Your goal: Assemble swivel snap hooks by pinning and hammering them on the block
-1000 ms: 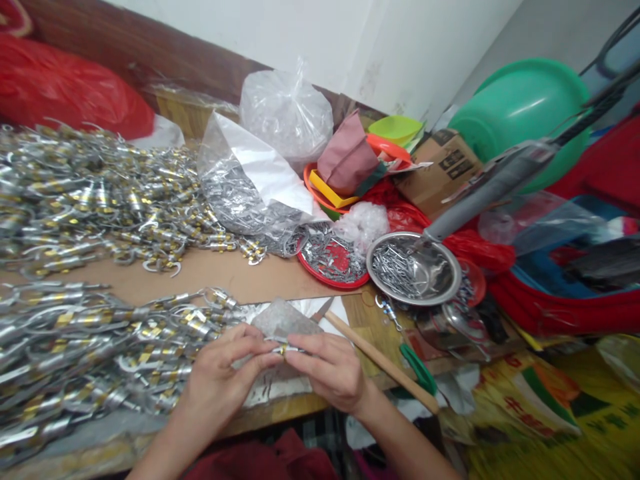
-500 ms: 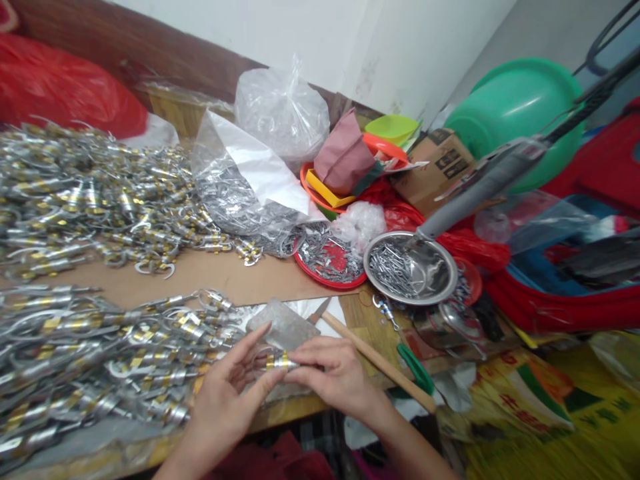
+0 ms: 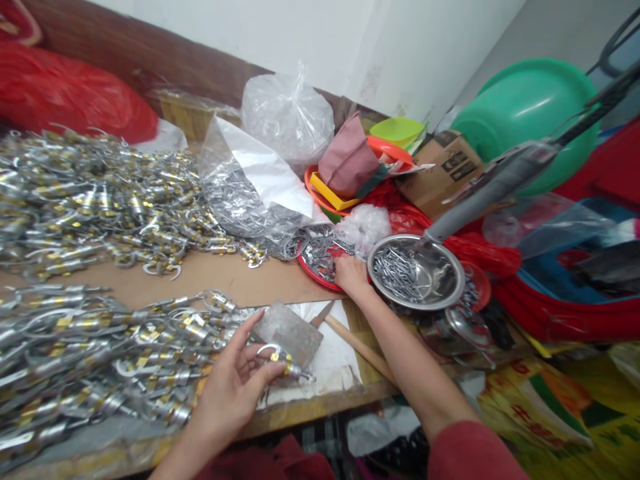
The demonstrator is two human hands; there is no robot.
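My left hand (image 3: 240,373) pinches a hooked metal fitting (image 3: 287,365) between thumb and fingers. The fitting has a silver body with yellow bands, a curved hook at one end and a small tip pointing right. Just behind it lies a grey metal block (image 3: 290,333) on white paper (image 3: 345,360). My right hand (image 3: 351,275) reaches down into a red dish (image 3: 320,277) of small flat silver pieces. Its fingers look curled together, but the fingertips are hidden, so what they hold cannot be seen.
Piles of similar fittings (image 3: 100,200) cover the left side. A steel bowl (image 3: 415,273) of pins stands beside my right forearm. A knife (image 3: 323,313) and a wooden stick (image 3: 360,347) lie near the block. A grey-handled tool (image 3: 490,190) slants over the bowl. Behind sits a clear bag (image 3: 287,113).
My right hand has let go of the fitting and moved up and right into the red dish. My left hand keeps hold of the fitting, whose hook now shows.
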